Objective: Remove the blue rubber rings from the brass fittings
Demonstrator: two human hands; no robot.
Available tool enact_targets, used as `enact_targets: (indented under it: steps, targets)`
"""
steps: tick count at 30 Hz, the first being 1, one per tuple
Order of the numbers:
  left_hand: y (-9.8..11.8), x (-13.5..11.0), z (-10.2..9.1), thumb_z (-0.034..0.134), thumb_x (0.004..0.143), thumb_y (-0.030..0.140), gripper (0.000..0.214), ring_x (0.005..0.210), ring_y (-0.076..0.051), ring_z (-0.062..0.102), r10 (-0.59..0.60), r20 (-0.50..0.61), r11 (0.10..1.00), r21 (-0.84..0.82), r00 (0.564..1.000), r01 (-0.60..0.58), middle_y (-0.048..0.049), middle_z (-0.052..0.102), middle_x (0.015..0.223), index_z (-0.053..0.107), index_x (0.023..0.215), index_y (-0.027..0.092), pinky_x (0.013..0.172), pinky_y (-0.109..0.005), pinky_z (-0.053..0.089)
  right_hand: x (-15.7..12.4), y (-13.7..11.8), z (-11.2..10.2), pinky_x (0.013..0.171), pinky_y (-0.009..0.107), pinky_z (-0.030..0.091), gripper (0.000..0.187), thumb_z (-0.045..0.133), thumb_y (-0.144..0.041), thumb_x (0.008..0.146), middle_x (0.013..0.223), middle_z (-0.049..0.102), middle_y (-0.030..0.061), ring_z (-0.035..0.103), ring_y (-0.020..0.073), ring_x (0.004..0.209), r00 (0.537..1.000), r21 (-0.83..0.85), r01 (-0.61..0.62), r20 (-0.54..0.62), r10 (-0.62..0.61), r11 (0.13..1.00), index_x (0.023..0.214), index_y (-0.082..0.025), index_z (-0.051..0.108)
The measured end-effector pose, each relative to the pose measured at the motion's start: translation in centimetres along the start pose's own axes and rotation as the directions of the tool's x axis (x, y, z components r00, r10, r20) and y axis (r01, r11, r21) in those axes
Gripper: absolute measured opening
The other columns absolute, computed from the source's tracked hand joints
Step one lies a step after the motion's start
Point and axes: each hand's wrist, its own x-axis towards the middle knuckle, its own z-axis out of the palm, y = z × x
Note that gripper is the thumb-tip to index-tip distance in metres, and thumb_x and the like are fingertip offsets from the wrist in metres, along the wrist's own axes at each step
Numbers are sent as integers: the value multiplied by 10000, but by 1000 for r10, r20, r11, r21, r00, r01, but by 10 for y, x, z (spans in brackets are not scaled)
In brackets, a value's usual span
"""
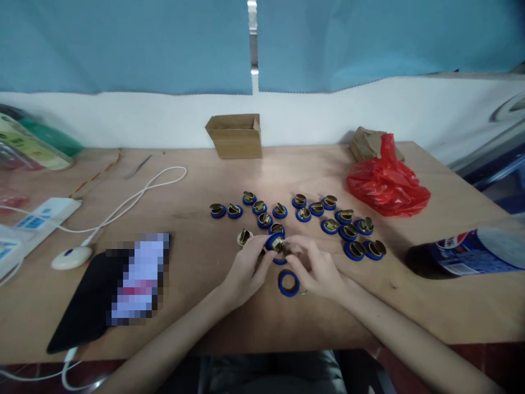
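Note:
My left hand (246, 271) and my right hand (315, 268) meet over the middle of the wooden table (205, 191). Together their fingertips pinch one small blue ring with a brass clip (275, 242). An empty blue ring (289, 283) lies flat on the table between my wrists. A loose brass clip (244, 236) lies just left of my left fingers. Several finished blue rings with brass clips (328, 219) are spread in rows beyond my hands.
A small cardboard box (234, 135) stands at the back. A red plastic bag (388, 183) lies at the right, a blue can (467, 253) on its side nearer. At the left are a phone (110, 290), a white cable, a switch (71, 257) and a power strip (41, 216).

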Motion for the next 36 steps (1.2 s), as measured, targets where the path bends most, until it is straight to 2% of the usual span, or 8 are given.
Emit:
enact_targets:
  steps: [4, 7, 9, 16, 21, 26, 33, 36]
  targets:
    - [2, 1, -2, 484, 985, 230, 232, 857, -176, 684, -102, 34, 987, -118, 994, 105, -43, 696, 855, 606, 1175, 180, 804, -291, 564, 4, -2, -2, 492, 207, 470, 308, 527, -238, 988, 746, 618, -34, 563, 106, 528, 995, 76, -95, 22, 94, 993, 1284, -237, 442]
    - [3, 0, -3, 463, 995, 249, 273, 799, -171, 682, -90, 52, 984, -149, 995, 96, -28, 680, 785, 604, 1214, 169, 788, -289, 570, 7, 0, 0, 499, 190, 453, 305, 568, -241, 971, 703, 545, -60, 543, 98, 553, 993, 120, -117, 19, 116, 986, 1252, -232, 450]
    - [4, 0, -4, 452, 999, 257, 299, 844, -184, 694, -69, 68, 985, -156, 995, 79, -32, 682, 770, 593, 1242, 154, 806, -299, 576, 8, 2, 1, 510, 186, 449, 303, 594, -237, 960, 698, 516, -67, 529, 93, 563, 993, 132, -114, 8, 114, 985, 1235, -233, 464]
    - [4, 2, -4, 538, 953, 200, 297, 948, -180, 724, -1, 47, 994, -105, 999, 6, -101, 745, 1086, 578, 1246, 169, 865, -297, 583, 8, 1, 1, 565, 234, 503, 312, 642, -234, 937, 851, 581, -6, 567, 115, 640, 998, 92, -59, -25, 62, 994, 1211, -233, 491]
    - [3, 2, -1, 536, 954, 186, 321, 1008, -184, 728, 11, 35, 994, -107, 999, -7, -103, 738, 1164, 575, 1273, 187, 889, -293, 585, 8, 0, 3, 585, 279, 519, 275, 610, -223, 959, 927, 566, 35, 550, 142, 682, 999, 76, -10, -42, 13, 997, 1215, -235, 509]
    - [3, -2, 2, 541, 946, 162, 358, 1068, -186, 715, 23, 29, 993, -120, 999, -19, -96, 731, 1189, 562, 1302, 197, 934, -289, 576, 7, 0, 2, 664, 295, 520, 276, 597, -139, 941, 901, 534, 31, 549, 166, 763, 998, 46, 10, -64, -7, 999, 1187, -225, 507]
    - [0, -2, 1, 584, 919, 149, 393, 1145, -199, 687, 39, 75, 993, -115, 996, -30, -103, 708, 1241, 543, 1306, 200, 1001, -324, 556, 8, 6, 1, 650, 277, 475, 205, 579, -99, 921, 890, 518, 15, 524, 153, 738, 1000, 27, -5, 14, 5, 1000, 1052, -227, 487]
    - [1, -1, 0, 591, 917, 150, 396, 1126, -199, 695, 27, 80, 993, -117, 996, -18, -104, 711, 1229, 534, 1306, 203, 983, -321, 563, 7, 5, 1, 650, 283, 479, 200, 603, -139, 931, 909, 529, 20, 529, 154, 733, 1000, 45, -21, 18, 20, 999, 1069, -230, 490]
